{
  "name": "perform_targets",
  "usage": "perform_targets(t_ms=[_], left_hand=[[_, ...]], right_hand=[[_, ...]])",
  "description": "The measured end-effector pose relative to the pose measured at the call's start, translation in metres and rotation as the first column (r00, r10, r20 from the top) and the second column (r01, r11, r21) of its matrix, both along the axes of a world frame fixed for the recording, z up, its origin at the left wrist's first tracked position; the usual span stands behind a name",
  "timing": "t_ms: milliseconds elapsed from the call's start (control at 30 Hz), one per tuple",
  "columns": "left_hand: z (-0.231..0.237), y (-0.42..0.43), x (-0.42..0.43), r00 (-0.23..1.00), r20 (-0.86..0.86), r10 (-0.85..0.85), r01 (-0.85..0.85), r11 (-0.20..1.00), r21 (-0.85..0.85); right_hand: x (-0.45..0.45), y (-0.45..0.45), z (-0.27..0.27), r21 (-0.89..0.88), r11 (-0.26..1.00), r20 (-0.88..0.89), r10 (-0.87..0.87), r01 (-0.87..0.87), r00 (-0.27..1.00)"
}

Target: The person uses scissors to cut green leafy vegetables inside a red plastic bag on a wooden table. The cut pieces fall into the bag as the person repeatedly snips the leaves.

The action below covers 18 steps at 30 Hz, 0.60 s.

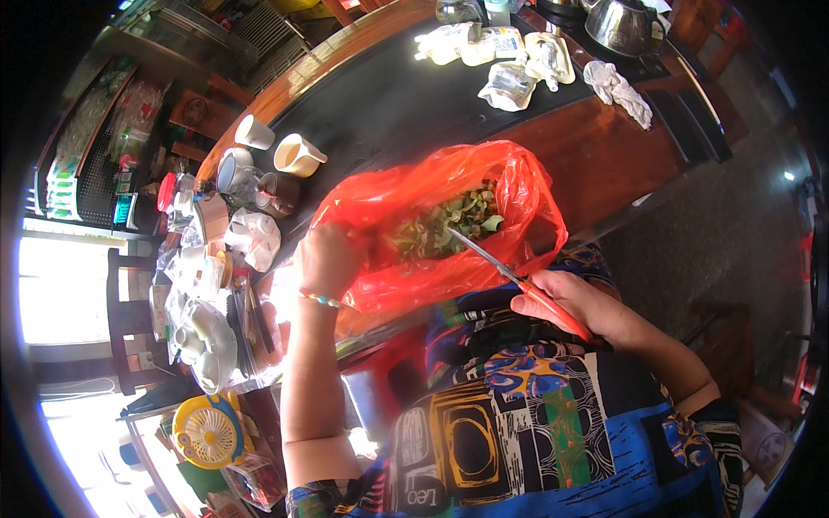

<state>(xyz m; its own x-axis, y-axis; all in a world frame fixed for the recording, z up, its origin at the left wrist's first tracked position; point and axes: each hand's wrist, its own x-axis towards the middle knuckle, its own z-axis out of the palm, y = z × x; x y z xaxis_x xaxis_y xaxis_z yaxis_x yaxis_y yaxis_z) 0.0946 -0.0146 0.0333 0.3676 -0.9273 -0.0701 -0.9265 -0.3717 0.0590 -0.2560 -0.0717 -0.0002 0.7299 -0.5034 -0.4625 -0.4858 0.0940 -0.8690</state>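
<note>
A red plastic bag [414,181] lies with its mouth wide at the table's near edge. Inside it are cut green leaves and stems [453,223]. My left hand [331,259], blurred, is at the bag's left end; its fingers are partly hidden, so what they hold cannot be told. Scissors with red handles [550,309] are in my right hand [567,294], at the bag's near right side. Their blades point up and left over the leaves and look closed together.
On the wooden table [576,136] stand a beige cup [299,155], a white cup [254,132], a glass teapot [243,181] and a steel kettle [622,27]. Several white pouches [508,84] and a crumpled cloth [615,94] lie at the far side. Cluttered tableware is at left.
</note>
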Motion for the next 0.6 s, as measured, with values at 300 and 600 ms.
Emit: perform_targets(t_ms=[300, 600], left_hand=[[-0.02, 0.024, -0.015, 0.986, -0.159, 0.042, -0.05, 0.998, -0.047], [0.006, 0.033, -0.047, 0.903, -0.296, -0.31, 0.209, 0.921, -0.327]], right_hand=[[0.001, 0.001, 0.005, -0.048, 0.995, -0.006, 0.084, -0.084, 0.996], [0.008, 0.002, 0.009, -0.027, 0.997, 0.027, 0.071, -0.07, 0.997]])
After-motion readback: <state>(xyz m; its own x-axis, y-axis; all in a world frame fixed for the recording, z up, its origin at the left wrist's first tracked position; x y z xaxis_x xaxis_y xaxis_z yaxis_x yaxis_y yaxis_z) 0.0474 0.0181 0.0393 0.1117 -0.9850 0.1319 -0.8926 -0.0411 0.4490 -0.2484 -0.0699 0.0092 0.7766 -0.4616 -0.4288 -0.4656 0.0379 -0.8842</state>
